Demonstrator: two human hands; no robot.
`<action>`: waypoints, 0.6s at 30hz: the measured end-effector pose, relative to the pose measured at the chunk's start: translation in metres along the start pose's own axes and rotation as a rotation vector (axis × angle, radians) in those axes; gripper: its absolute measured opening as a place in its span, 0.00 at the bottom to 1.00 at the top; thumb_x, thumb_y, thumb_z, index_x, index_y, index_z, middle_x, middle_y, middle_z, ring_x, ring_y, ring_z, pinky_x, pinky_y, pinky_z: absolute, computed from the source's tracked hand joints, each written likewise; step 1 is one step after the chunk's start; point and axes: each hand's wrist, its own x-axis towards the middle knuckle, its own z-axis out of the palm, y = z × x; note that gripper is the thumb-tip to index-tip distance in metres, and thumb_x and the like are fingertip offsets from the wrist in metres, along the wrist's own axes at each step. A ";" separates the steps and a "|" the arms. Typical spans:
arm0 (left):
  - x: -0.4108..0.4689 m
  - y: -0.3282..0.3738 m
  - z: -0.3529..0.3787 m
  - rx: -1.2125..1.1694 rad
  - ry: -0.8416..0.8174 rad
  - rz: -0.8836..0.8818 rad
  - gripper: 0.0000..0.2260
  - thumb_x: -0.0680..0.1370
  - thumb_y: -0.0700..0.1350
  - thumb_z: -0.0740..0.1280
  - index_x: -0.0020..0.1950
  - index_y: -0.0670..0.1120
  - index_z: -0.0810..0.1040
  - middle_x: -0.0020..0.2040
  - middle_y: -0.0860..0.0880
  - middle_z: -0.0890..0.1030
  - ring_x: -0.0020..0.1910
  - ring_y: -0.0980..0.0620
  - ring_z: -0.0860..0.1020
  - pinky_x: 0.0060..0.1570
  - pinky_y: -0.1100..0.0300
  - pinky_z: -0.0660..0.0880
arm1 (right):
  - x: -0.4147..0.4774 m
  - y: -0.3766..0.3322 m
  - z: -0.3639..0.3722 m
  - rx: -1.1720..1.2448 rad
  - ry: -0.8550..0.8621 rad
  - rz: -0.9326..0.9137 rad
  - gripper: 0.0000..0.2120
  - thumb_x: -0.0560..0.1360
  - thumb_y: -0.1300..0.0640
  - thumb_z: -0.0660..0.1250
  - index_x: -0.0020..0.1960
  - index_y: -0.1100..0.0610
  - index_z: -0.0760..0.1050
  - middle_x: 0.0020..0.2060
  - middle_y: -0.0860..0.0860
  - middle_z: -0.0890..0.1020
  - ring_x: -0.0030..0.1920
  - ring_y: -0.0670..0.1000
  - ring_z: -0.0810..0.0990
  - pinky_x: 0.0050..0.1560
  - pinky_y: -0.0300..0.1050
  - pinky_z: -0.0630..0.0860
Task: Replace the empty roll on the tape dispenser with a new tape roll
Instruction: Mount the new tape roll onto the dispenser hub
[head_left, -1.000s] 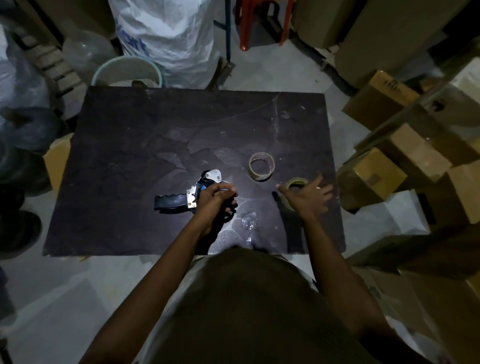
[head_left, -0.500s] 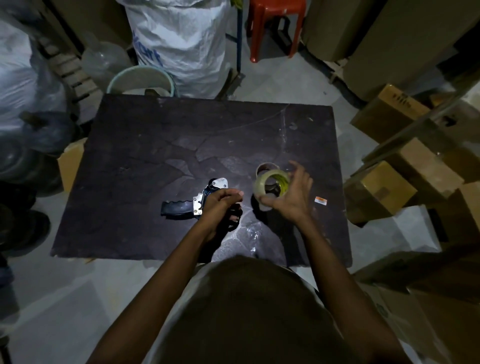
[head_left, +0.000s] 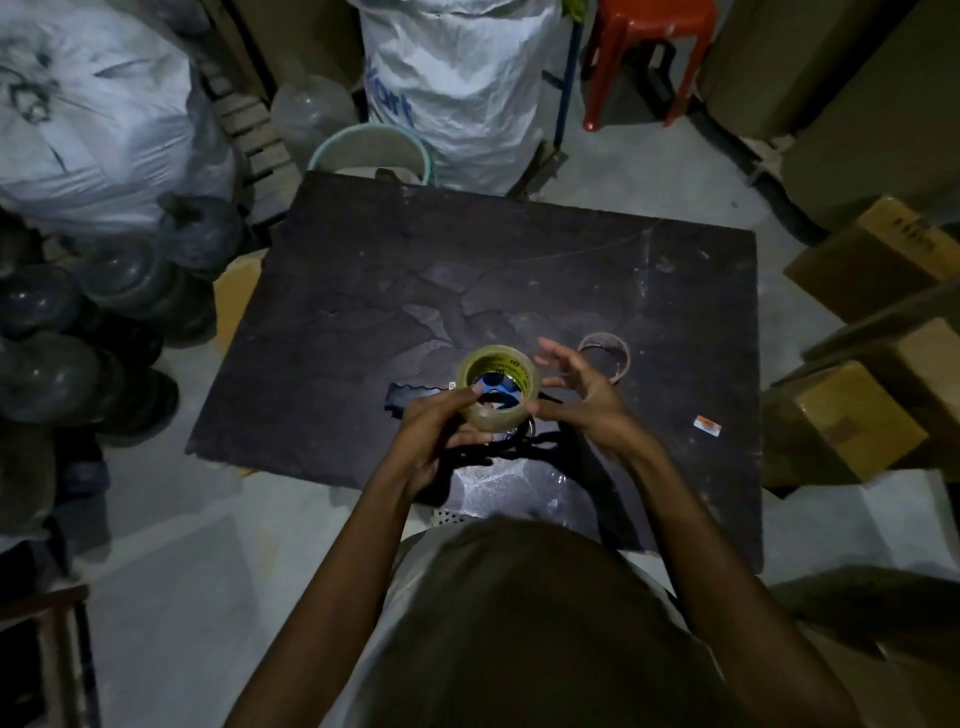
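Note:
A new roll of clear tape (head_left: 498, 420) with a yellowish core sits over the blue hub of the tape dispenser (head_left: 493, 389), near the front of the dark table (head_left: 467, 270). The dispenser's black handle (head_left: 408, 402) sticks out to the left. My left hand (head_left: 434, 436) grips the dispenser body, with the thumb against the roll's left side. My right hand (head_left: 584, 402) holds the roll's right side with thumb and forefinger, its other fingers spread. The empty brown core (head_left: 618, 358) stands on the table just behind my right hand.
A small orange-and-white sticker (head_left: 707, 425) lies on the table's right part, and crumpled clear wrap (head_left: 498, 483) at its front edge. Cardboard boxes (head_left: 852, 431) crowd the right side. A white sack (head_left: 457, 88), bucket (head_left: 374, 156) and red stool (head_left: 649, 52) stand behind; dark bags (head_left: 52, 364) lie left.
My right hand picked the new roll up from the table's right side and carried it left onto the dispenser's hub. The left hand stayed on the dispenser.

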 end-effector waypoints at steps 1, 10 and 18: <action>0.000 0.000 -0.002 -0.002 0.004 -0.014 0.15 0.77 0.45 0.74 0.57 0.35 0.82 0.46 0.39 0.87 0.35 0.46 0.84 0.42 0.55 0.86 | 0.000 0.002 -0.001 0.003 -0.043 0.006 0.48 0.64 0.54 0.83 0.79 0.48 0.66 0.74 0.46 0.75 0.69 0.48 0.77 0.68 0.51 0.79; 0.002 -0.005 -0.010 0.046 -0.030 -0.084 0.29 0.71 0.53 0.78 0.63 0.36 0.80 0.43 0.41 0.83 0.29 0.51 0.79 0.31 0.59 0.82 | 0.002 -0.002 0.009 0.046 -0.228 0.002 0.47 0.66 0.72 0.81 0.79 0.51 0.67 0.71 0.45 0.77 0.68 0.46 0.80 0.62 0.42 0.80; -0.003 -0.012 -0.005 -0.083 -0.121 0.015 0.30 0.68 0.38 0.78 0.70 0.49 0.77 0.56 0.40 0.86 0.42 0.47 0.84 0.46 0.54 0.84 | 0.002 0.007 0.023 0.005 0.071 -0.017 0.11 0.68 0.63 0.82 0.49 0.59 0.84 0.55 0.59 0.84 0.51 0.50 0.85 0.48 0.38 0.81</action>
